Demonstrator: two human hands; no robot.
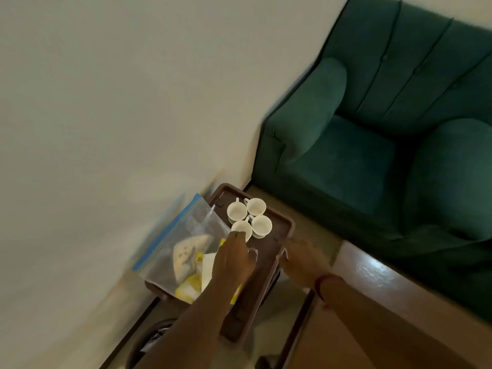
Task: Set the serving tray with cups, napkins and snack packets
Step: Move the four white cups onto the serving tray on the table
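Brown plastic, the serving tray (286, 222) sits low in the head view, tilted across the frame, just beside a green armchair (372, 145) and a pale wall (106, 89). What carries it is hidden, so I cannot say whether a tabletop lies beneath. At its far end stand four white cups (249, 218), upright and packed in a tight square, touching or nearly so, handles turned various ways.

Across the tray's near left part lies one clear zip bag (183, 235) with a blue seal strip, partly overhanging the rim. Inside show a pale wedge-shaped thing and some yellow-and-white packets (190, 286); their number is too blurred to count. A white sheet near the wrist may be a napkin, though I cannot be sure.

The left hand (234, 259) rests over the tray beside the nearest cup, fingertips close to its rim; whether its grip holds anything cannot be told through the blur. The right hand (300, 255) reaches to the tray's right rim, fingers spread wide, apparently empty.

The cups look done; the step in hand seems to be the napkins and snacks. Next, the bag likely needs opening, one hand steadying it, the other drawing the contents out onto the bare tray floor.
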